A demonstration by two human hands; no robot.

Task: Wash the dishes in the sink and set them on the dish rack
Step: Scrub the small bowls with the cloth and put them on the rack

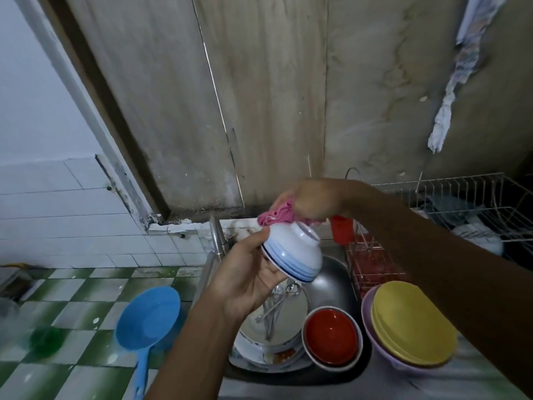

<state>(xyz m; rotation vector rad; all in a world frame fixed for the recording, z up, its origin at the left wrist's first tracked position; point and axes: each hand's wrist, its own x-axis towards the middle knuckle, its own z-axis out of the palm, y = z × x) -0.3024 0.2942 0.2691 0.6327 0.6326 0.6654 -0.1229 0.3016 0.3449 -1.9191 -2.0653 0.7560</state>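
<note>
My left hand (245,272) holds a white bowl with blue bands (294,252) upside down and tilted above the sink (340,284). My right hand (314,202) grips a pink cloth (275,214) that presses on the bowl's base. In the sink below lie white plates (259,342) with cutlery (272,310) on them, and a red bowl (331,337). The white wire dish rack (473,203) stands at the far right and holds some dishes.
Yellow plates (412,321) are stacked in a lilac bowl (367,304) on the counter right of the sink. A blue scoop (147,319) lies on the green-checked counter at left. The faucet (217,235) rises behind my left hand. A red cup (341,228) and a red basket (372,265) sit behind the sink.
</note>
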